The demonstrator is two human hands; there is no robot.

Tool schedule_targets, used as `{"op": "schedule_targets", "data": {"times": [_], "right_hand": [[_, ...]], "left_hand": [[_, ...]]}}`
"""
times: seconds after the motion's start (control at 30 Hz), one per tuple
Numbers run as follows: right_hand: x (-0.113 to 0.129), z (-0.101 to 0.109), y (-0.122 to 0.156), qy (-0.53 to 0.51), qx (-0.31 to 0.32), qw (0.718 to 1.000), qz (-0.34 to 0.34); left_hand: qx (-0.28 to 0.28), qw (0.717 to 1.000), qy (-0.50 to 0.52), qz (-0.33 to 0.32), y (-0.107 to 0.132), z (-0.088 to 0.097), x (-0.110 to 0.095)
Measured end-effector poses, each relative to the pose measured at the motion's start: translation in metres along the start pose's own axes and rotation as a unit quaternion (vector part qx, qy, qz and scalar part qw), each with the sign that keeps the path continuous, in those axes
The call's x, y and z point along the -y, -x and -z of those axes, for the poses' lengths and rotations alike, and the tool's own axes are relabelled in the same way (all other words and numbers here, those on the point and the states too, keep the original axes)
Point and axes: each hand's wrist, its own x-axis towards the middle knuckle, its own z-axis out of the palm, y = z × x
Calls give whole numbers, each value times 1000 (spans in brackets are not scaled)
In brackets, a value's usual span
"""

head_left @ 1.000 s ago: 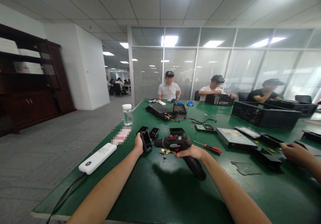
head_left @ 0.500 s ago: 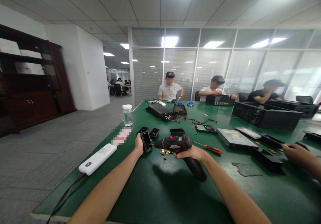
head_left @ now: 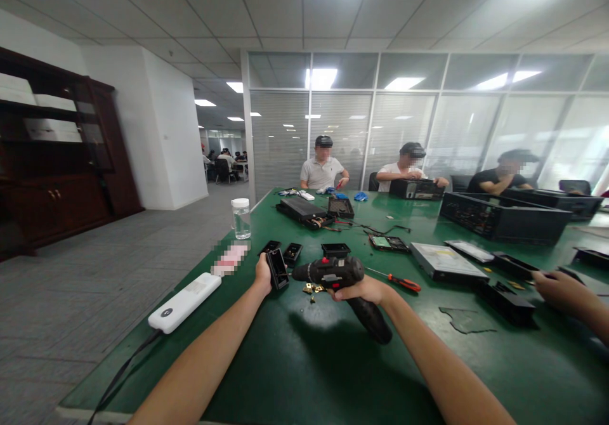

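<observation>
As one second passes, hardly a shift

While the left hand (head_left: 263, 276) keeps an open black rectangular plastic box (head_left: 277, 269) pinched along its side wall, the right hand (head_left: 361, 290) stays wrapped round the handle of a black cordless drill with red accents (head_left: 333, 271). Box and drill unmoved across the last second; work looks paused in alignment. Drill nose points at the box's right edge; contact, cannot tell. Only change noted: a small red item (head_left: 339, 185) now shows by the hand of a person in a pale shirt (head_left: 318, 172), far side.

Edges and room: brass-coloured metal pieces (head_left: 313, 289) lie just under the drill, the tightest spot. Orange-and-black screwdriver (head_left: 403, 283) near the right wrist. White oblong plastic device (head_left: 185, 302) lies along the left edge of the green surface (head_left: 276, 361), apart from the left forearm. Widest room: nearer the wearer, between the forearms, where the drill's shadow falls.
</observation>
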Motion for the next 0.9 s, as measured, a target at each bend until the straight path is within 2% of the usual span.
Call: {"op": "schedule_targets", "data": {"times": [0.23,0.47,0.9], "right_hand": [[1,0,0,-1,-1,1000,1],[7,-2,-1,-13,25,999,20],[1,-2,-1,-15,0,1000,4]], "left_hand": [[12,1000,-1,4,-2,2,3],[1,1000,4,12,-2,1,2],[1,1000,21,22,3,0,-1]]}}
